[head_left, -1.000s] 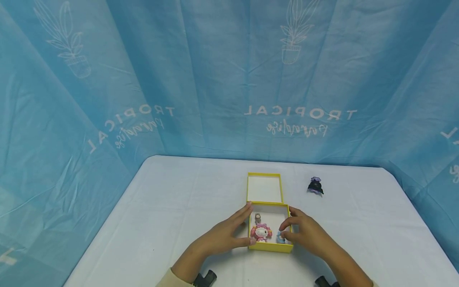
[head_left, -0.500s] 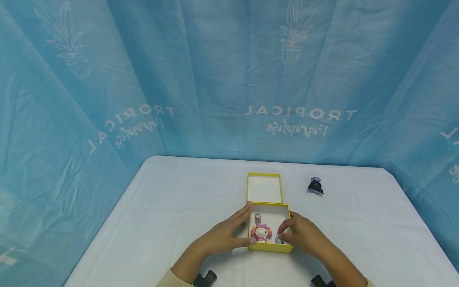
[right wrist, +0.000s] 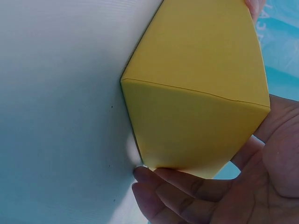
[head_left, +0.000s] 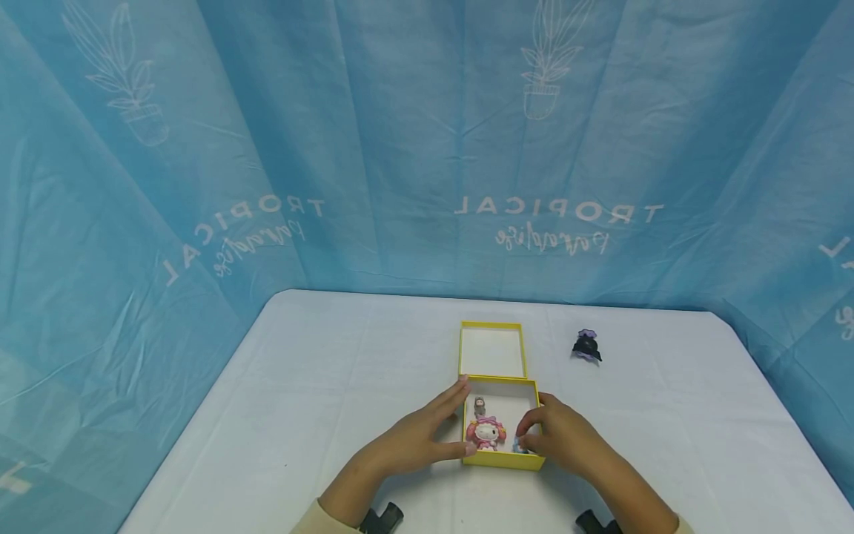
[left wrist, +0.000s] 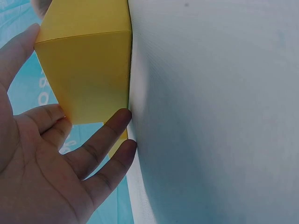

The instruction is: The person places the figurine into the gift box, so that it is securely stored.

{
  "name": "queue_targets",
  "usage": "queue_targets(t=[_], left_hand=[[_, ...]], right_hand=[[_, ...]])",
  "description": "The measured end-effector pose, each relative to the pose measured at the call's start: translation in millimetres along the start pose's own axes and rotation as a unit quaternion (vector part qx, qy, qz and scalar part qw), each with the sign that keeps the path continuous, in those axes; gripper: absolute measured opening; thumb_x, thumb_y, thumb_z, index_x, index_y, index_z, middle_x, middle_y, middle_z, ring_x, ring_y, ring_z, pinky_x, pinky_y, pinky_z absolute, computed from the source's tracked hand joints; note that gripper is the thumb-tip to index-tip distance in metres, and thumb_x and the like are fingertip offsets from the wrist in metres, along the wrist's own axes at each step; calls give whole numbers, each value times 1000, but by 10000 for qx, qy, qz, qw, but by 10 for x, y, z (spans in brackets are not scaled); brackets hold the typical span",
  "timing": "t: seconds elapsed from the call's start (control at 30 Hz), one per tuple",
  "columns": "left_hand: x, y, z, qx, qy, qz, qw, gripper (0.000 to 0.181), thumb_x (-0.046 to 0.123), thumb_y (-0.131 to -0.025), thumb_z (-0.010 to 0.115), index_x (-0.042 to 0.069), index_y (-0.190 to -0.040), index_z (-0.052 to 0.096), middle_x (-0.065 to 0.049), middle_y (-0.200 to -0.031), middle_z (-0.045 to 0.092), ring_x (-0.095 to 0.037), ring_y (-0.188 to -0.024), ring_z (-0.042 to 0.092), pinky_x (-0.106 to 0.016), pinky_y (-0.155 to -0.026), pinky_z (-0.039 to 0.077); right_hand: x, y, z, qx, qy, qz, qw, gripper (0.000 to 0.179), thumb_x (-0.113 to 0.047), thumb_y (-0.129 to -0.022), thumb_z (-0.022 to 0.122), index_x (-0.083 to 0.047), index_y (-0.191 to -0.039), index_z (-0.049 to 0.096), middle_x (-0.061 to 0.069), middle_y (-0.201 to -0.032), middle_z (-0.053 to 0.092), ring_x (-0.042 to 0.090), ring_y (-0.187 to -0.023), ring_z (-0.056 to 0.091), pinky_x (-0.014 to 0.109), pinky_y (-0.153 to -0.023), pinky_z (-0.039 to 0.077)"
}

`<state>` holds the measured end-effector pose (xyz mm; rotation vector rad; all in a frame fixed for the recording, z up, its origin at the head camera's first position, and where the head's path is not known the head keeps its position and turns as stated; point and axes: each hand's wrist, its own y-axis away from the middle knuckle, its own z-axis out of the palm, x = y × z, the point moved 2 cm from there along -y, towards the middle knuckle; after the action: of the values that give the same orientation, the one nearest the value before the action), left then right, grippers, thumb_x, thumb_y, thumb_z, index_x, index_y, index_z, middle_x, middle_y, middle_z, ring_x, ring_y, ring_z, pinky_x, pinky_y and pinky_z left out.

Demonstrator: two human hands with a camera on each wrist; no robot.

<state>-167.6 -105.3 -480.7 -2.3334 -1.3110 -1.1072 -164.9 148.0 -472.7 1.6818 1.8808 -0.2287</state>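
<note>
A shallow yellow box with a white inside sits on the white table. My left hand holds its left side, thumb over the near left corner and fingertips at the far left corner. Inside the box, at the near right, my right hand pinches a small light-blue figurine, mostly covered by thumb and index finger. The other right fingers lie against the box's outer right wall. A pink figurine with a white cat-like face lies at the near left inside, with a tiny grey-brown figurine behind it.
Directly behind the box, its open lid lies with the white inside up. Farther back on the right is a black and purple figurine. Blue curtains hang behind and beside the white table.
The right hand has shifted slightly left and closer in, bringing the blue figurine a little leftward inside the box. The left hand and the box have stayed put.
</note>
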Motion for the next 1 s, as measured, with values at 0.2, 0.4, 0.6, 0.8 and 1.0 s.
queue_targets(t=[0.2, 0.4, 0.6, 0.8, 1.0], left_hand=[[6, 12, -3, 12, 38, 4, 10000, 93, 68, -88, 64, 40, -161, 14, 18, -171, 6, -20, -158, 19, -56, -124, 27], [5, 8, -1, 19, 16, -15, 10000, 92, 68, -88, 63, 40, -161, 14, 19, -171, 6, -21, -158, 20, -57, -123, 28], [5, -7, -3, 10, 23, -49, 10000, 92, 66, -89, 64, 41, -161, 14, 19, -171, 6, -21, -158, 19, -57, -123, 28], [-7, -14, 3, -8, 30, -65, 10000, 92, 66, -89, 65, 41, -161, 14, 19, -171, 6, -20, -158, 19, -57, -123, 28], [-20, -24, 6, -9, 15, -65, 10000, 92, 67, -89, 64, 41, -161, 13, 19, -171, 5, -21, -158, 19, -58, -123, 28]], right_hand=[[-15, -6, 1, -61, 44, 93, 9999, 14, -19, -84, 81, -28, -77, 73, 25, -150, 48, 38, -127, 56, 56, -99, 52], [-37, -41, 16, -182, 89, 270, 9994, 12, -20, -83, 82, -27, -77, 74, 28, -150, 46, 40, -125, 56, 61, -103, 49], [-42, -62, 17, -193, 138, 346, 9991, 12, -21, -81, 84, -26, -78, 74, 28, -150, 46, 38, -122, 56, 61, -102, 49], [-33, -67, 26, -198, 118, 330, 9992, 12, -21, -81, 84, -26, -77, 74, 28, -150, 47, 40, -124, 55, 62, -103, 48], [-26, -62, 28, -221, 13, 312, 9993, 11, -23, -81, 85, -27, -79, 74, 30, -151, 44, 46, -132, 51, 65, -107, 45]])
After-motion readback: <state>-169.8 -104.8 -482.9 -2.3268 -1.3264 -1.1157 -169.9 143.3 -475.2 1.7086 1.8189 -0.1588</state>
